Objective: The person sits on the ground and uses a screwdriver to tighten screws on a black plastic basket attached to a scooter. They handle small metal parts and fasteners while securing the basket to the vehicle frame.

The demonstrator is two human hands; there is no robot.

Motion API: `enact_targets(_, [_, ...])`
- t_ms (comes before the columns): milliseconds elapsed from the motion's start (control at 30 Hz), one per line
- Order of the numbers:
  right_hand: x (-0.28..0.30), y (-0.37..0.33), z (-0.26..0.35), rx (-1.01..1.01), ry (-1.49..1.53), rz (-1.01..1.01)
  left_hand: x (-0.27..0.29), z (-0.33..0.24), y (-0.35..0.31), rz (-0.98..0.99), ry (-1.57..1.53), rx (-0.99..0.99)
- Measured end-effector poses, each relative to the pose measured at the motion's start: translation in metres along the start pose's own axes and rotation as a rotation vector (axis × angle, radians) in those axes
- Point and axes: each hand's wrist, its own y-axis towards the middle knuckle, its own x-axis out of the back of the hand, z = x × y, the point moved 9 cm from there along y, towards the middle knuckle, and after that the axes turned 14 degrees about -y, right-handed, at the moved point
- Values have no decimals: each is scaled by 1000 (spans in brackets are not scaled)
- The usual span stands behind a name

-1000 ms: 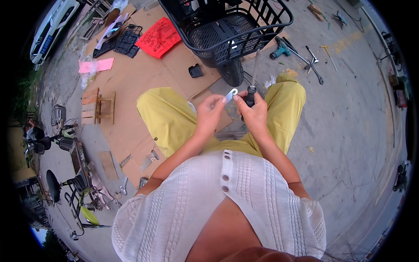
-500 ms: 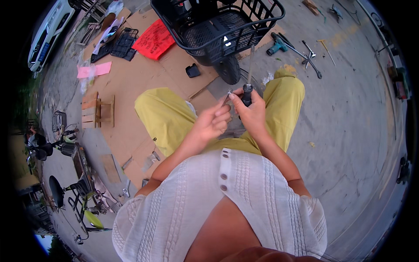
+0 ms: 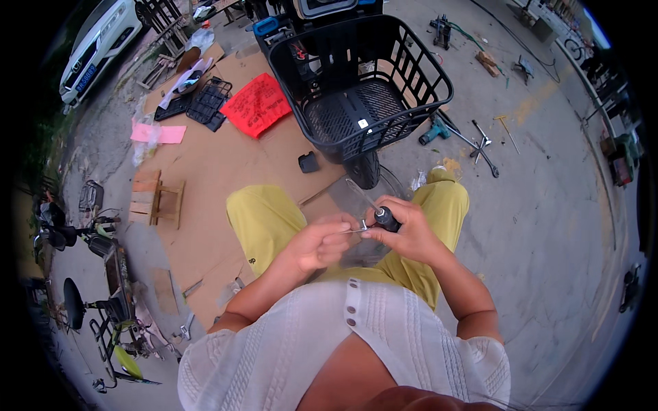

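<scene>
My left hand (image 3: pixel 321 242) is closed, its thumb and fingers pinching a thin metal piece (image 3: pixel 355 231). My right hand (image 3: pixel 411 236) wraps around a screwdriver (image 3: pixel 388 219) with a black handle; its bare shaft slants up and to the left. The right fingertips also meet a small shiny metal part (image 3: pixel 363 224) at the end of the left hand's piece. What kind of parts these are is too small to tell. Both hands are between my knees, just short of a black wheel (image 3: pixel 367 171) under a large black basket (image 3: pixel 346 145).
Cardboard (image 3: pixel 233 171) covers the ground at left, with a red bag (image 3: pixel 257 106), a small black part (image 3: pixel 308 162) and a wooden stool (image 3: pixel 145 197). A drill (image 3: pixel 433 132), a cross wrench (image 3: pixel 482 142) and a yellow T-handle tool (image 3: pixel 508 132) lie at right. A bicycle (image 3: pixel 113 294) stands at far left.
The view has shifted, so the basket shows more fully and my hands sit lower. The screwdriver has tipped from nearly upright to leaning left. The left hand's metal piece now lies nearly level.
</scene>
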Motion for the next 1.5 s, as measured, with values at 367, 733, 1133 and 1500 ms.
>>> enact_targets(367, [-10, 34, -36, -417, 402, -15, -31, -64, -19, -14, 486, -681])
enact_targets(733, [-44, 21, -44, -486, 578, -1, -29, -84, -28, -228, 974, -858])
enact_targets(1133, [-13, 22, -18, -149, 194, 31, -36, -74, -13, -243, 1074, -826])
enact_targets(1500, [1, -5, 3, -385, 351, 61, -71, -110, -37, -76, 535, -1115])
